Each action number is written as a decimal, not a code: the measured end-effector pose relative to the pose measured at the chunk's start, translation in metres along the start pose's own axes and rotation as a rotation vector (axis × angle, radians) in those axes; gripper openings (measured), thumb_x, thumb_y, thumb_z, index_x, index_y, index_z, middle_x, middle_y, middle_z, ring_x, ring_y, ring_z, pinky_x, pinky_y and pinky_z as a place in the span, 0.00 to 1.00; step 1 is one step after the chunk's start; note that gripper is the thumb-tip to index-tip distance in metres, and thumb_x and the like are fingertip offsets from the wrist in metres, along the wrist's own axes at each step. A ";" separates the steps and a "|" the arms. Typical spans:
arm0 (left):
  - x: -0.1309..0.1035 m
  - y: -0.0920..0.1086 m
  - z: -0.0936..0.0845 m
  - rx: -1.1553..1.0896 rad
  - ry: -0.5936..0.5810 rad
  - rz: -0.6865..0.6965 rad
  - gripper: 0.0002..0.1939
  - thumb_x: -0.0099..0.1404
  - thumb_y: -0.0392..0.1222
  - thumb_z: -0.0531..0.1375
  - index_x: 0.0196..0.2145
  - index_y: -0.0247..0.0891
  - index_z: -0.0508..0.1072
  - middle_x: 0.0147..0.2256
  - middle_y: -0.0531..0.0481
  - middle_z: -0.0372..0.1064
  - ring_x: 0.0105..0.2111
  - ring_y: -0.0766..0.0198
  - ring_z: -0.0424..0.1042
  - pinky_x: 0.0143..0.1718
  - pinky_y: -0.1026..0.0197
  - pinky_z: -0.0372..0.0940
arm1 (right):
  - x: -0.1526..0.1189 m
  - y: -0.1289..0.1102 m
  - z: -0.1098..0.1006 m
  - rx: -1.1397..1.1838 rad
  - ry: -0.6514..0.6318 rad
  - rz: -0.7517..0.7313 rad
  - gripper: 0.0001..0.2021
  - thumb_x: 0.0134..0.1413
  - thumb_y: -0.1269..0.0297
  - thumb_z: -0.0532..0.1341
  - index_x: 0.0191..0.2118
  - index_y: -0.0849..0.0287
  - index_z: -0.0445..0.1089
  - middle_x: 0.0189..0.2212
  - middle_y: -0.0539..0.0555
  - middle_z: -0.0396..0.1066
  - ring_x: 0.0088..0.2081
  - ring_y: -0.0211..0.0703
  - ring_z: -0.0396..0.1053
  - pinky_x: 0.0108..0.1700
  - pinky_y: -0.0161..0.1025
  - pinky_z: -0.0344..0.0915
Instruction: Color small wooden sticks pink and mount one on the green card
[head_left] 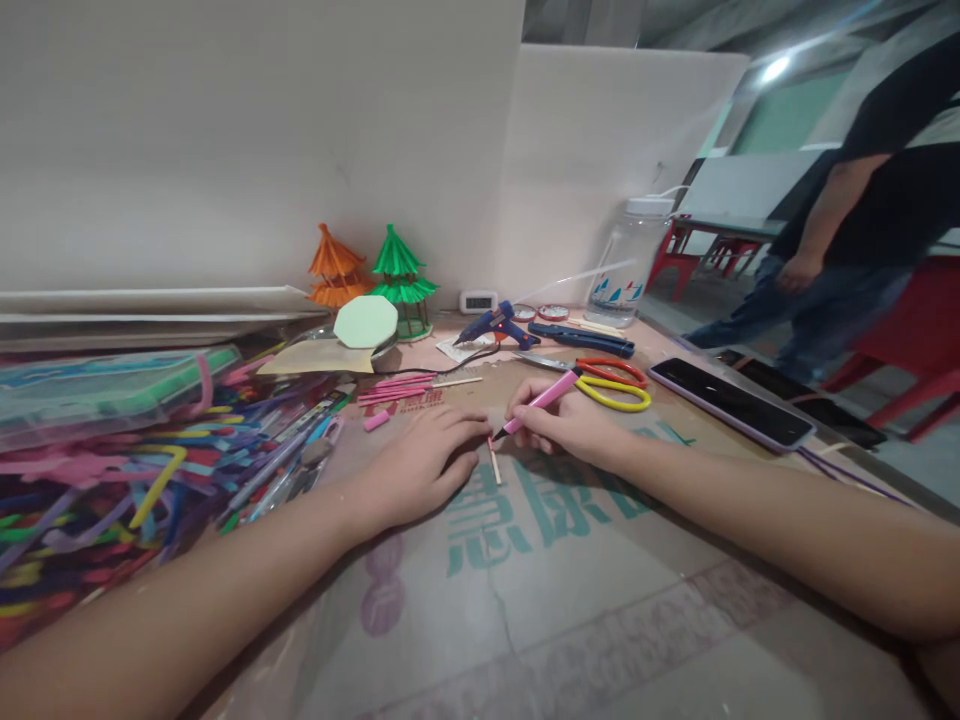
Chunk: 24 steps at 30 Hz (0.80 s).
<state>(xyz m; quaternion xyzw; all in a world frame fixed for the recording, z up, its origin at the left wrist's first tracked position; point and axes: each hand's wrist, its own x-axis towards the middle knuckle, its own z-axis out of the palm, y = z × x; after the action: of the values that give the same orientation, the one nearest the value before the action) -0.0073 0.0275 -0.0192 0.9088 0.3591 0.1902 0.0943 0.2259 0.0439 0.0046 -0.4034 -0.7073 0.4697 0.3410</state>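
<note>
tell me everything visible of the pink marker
The pink marker slants in the grip of the right hand, dark tip down, black far end up. Its barrel looks plastic. It is uncapped; a pink cap lies apart, beyond the left hand. The tip is at a thin stick; contact is unclear.

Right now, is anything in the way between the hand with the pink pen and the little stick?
No, nothing I can see. The right hand holds the pink pen with its dark tip right by the far end of the little stick. The left hand is close by, on the other side.
</note>
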 end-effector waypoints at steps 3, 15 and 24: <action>0.001 0.000 0.000 0.005 0.012 -0.002 0.18 0.74 0.41 0.53 0.58 0.40 0.71 0.60 0.45 0.69 0.61 0.54 0.66 0.63 0.46 0.61 | -0.001 0.000 -0.001 0.019 -0.033 -0.014 0.10 0.54 0.57 0.62 0.34 0.60 0.67 0.22 0.49 0.71 0.18 0.31 0.60 0.20 0.29 0.56; 0.000 0.001 -0.001 0.051 0.000 0.026 0.17 0.74 0.40 0.53 0.57 0.40 0.73 0.61 0.45 0.68 0.61 0.53 0.66 0.63 0.46 0.61 | 0.000 0.002 0.003 -0.065 -0.040 -0.006 0.07 0.56 0.61 0.62 0.33 0.59 0.66 0.21 0.49 0.71 0.20 0.33 0.62 0.21 0.30 0.58; 0.000 0.001 -0.002 0.033 0.022 0.048 0.16 0.74 0.41 0.53 0.54 0.40 0.74 0.60 0.44 0.68 0.59 0.53 0.67 0.61 0.46 0.64 | 0.000 0.001 0.003 -0.099 -0.003 -0.013 0.08 0.58 0.59 0.61 0.32 0.58 0.65 0.21 0.47 0.69 0.19 0.32 0.60 0.20 0.30 0.55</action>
<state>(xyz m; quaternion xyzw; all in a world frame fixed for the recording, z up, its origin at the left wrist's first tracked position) -0.0073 0.0268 -0.0168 0.9164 0.3413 0.1965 0.0707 0.2232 0.0425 0.0028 -0.4146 -0.7329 0.4324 0.3226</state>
